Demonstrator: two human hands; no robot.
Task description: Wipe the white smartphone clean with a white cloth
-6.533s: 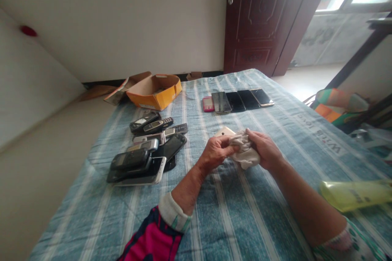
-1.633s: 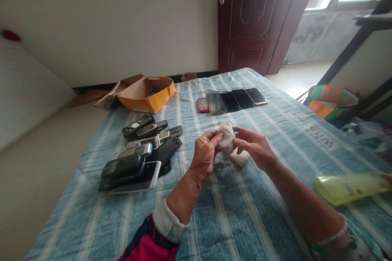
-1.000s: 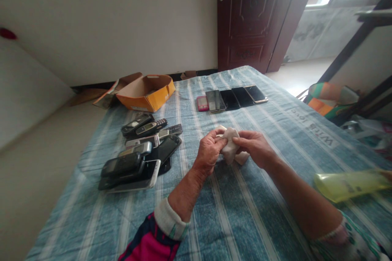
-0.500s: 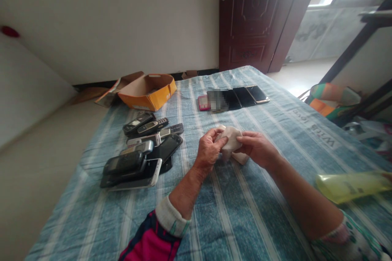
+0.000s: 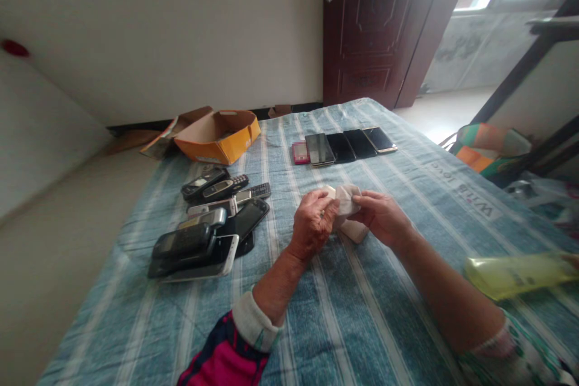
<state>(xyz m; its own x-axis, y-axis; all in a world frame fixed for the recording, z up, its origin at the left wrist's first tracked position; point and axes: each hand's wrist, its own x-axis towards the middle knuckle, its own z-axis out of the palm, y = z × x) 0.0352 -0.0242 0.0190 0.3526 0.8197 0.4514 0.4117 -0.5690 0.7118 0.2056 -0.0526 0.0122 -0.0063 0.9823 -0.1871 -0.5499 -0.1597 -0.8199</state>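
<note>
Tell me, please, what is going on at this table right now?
A person's left hand and right hand both grip a bunched white cloth above the striped tablecloth; a pale object, possibly a phone, shows beneath it. A heap of older phones lies to the left, a neat row of phones farther back, an orange box at the far left corner, and a yellow-green bottle on the right.

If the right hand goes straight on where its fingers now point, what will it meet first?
The right hand points at the pale cloth, which it seems to pinch; just beyond, depth unclear, is the left hand.
</note>
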